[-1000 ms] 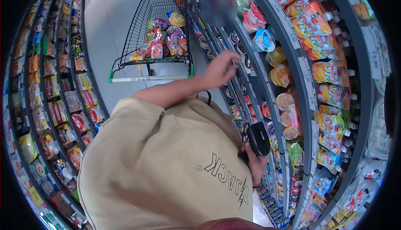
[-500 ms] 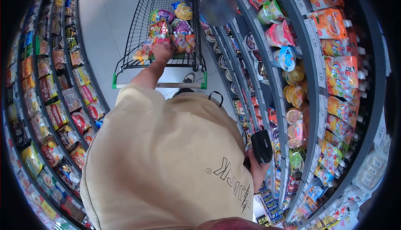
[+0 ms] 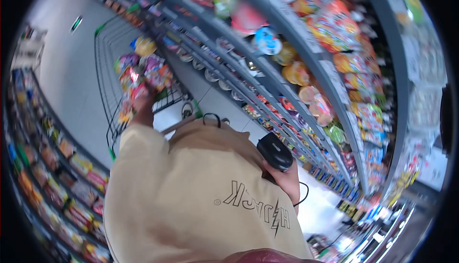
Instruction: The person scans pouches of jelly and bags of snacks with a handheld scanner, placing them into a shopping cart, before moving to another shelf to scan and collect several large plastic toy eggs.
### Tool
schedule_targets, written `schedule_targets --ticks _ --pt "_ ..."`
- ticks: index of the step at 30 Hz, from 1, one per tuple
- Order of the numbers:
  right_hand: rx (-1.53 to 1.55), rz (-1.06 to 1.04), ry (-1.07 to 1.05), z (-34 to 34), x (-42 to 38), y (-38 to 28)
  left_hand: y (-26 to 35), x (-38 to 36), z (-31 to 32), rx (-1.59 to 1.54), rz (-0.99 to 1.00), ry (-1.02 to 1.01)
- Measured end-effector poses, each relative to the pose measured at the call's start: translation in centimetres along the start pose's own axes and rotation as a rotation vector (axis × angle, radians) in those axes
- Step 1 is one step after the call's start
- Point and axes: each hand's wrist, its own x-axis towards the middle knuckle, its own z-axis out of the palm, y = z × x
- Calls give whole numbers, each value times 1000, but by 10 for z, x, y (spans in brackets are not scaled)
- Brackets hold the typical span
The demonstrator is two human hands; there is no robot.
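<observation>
My left hand (image 3: 144,105) reaches into the shopping cart (image 3: 99,72) and is at the pink and red snack packs (image 3: 137,90). Its fingers are blurred and partly hidden, so their grip does not show. Near it in the cart lie a purple-and-green pack (image 3: 126,62), a yellow-and-blue pack (image 3: 145,46) and a purple pack (image 3: 153,66). On the right, my right hand (image 3: 286,177) is closed round a glossy black rounded object (image 3: 275,152), held beside my beige shirt. A thin black cord loops beside this hand.
Tall shelves (image 3: 306,33) of jelly cups and colourful pouches run along the right. Lower shelves (image 3: 57,177) of packaged snacks stand on the left. Grey tiled floor (image 3: 76,72) shows beyond the cart, and my shoes (image 3: 187,110) are beside it.
The view has turned, so the cart appears farther left and tilted. My left hand remains at the packs in it. The black object in my right hand now appears higher and farther left.
</observation>
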Motion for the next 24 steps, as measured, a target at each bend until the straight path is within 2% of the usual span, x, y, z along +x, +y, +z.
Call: schedule_targets --ticks 5,8,11,12,14,17,19,20,21,23,24 --pt "7 -56 -83 -20 -1 15 -5 28 27 6 -164 79" --pt "59 -84 -86 -34 -1 25 6 5 -7 -67 -212 45" --pt "108 -86 -79 -45 1 30 8 -2 -31 -99 -170 27" --pt "119 -97 -83 -50 3 33 5 -10 -40 -209 -97 -22" --pt "140 -120 -94 -60 6 36 5 -49 -58 -557 191 19" --pt "166 -158 -126 -73 10 40 32 -91 -86 -1354 347 -93" --pt "182 -190 -157 -80 16 43 70 -134 -128 -1751 255 -256" --pt "183 -219 -173 -83 20 45 78 -141 -143 -1797 329 -312" --pt "180 -247 -189 -86 23 45 87 -148 -154 -1713 430 -192" --pt "190 -277 -218 -91 25 47 143 -222 -207 -1539 608 50" --pt "202 -283 -234 -92 27 46 160 -232 -221 -1393 691 205"
